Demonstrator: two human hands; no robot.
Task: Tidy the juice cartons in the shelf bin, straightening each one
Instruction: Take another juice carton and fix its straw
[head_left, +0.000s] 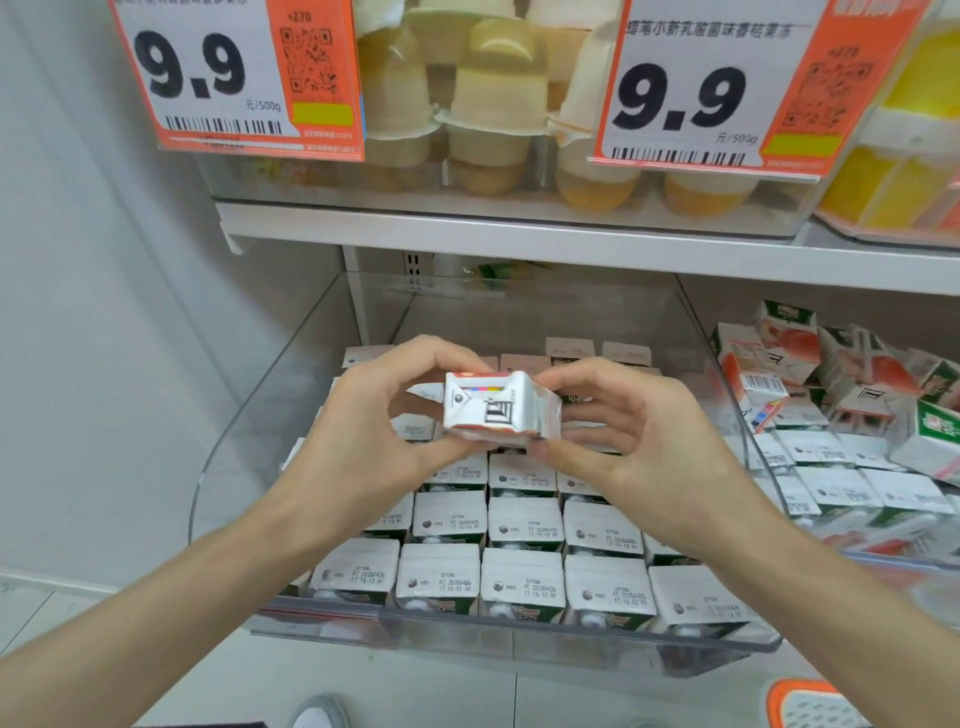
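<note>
The left price sign (208, 78) on the upper shelf reads 9.9 in big black digits, with 元/500g printed small beside it, above a barcode and next to a QR code. The right price sign (691, 104) shows the same 9.9 and 元/500g, under a line of Chinese characters I can't fully make out. The carton tops (524, 584) in the bin carry FC 20260426 and a time starting 17:16. The juice carton (498, 410) I hold shows a colour strip and a black square mark, with no legible words.
</note>
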